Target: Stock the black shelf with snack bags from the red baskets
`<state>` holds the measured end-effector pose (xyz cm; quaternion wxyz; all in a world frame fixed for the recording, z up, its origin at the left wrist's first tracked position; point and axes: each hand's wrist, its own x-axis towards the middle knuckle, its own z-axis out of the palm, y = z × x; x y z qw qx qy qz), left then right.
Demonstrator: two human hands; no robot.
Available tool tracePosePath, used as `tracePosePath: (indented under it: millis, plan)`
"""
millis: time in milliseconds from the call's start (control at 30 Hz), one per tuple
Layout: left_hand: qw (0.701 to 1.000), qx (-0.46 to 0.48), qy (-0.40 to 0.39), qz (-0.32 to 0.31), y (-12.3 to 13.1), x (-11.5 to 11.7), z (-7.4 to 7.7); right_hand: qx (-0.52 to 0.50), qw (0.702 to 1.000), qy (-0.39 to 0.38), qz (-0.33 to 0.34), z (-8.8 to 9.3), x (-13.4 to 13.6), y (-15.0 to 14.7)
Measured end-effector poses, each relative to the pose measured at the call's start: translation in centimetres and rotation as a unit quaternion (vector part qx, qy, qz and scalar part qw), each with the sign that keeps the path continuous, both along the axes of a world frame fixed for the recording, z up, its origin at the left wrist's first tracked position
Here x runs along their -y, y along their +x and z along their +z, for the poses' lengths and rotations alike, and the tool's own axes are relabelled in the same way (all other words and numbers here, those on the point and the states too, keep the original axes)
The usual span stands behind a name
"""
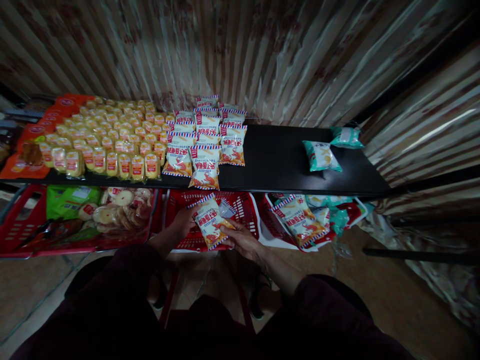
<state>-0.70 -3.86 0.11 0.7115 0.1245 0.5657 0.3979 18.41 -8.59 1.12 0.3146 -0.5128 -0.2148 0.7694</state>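
Note:
I hold a white snack packet [211, 220] with red print and a striped border in both hands, above an empty red basket [244, 208]. My left hand [182, 221] grips its left edge. My right hand [243, 241] grips its lower right corner. Just beyond, on the black shelf [277, 160], lie rows of the same packets [204, 140], the nearest one at the shelf's front edge.
Small yellow snack packs [108, 142] and orange packets [35, 145] fill the shelf's left. Two teal packets [321, 156] lie at its right. A red basket [22, 225] of round biscuits sits lower left. Another basket [300, 220] of packets sits right. A striped curtain hangs behind.

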Motion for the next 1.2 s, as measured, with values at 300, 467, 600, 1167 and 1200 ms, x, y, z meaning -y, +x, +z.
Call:
tracePosePath:
  millis: [300,467,600,1167,1200]
  plan:
    - [0.992,-0.121,-0.005,0.024,0.4,0.7,-0.7,0.110,0.985,0.133,0.009,-1.1,0.1,-0.2]
    - [0.996,-0.094,-0.004,-0.006,1.2,1.0,-0.5,0.211,0.957,0.200,0.011,-2.8,-0.6,0.2]
    - [0.998,-0.025,-0.003,-0.060,1.7,1.4,-0.4,0.341,0.889,0.299,0.064,-3.5,-1.0,0.7]
    - [0.994,0.110,0.029,-0.008,2.5,1.8,-0.3,0.393,0.711,0.519,0.264,-2.1,0.7,-0.1]
    - [0.993,0.118,0.031,-0.006,2.4,1.8,-0.5,0.378,0.713,0.524,0.272,-1.9,0.7,-0.2]
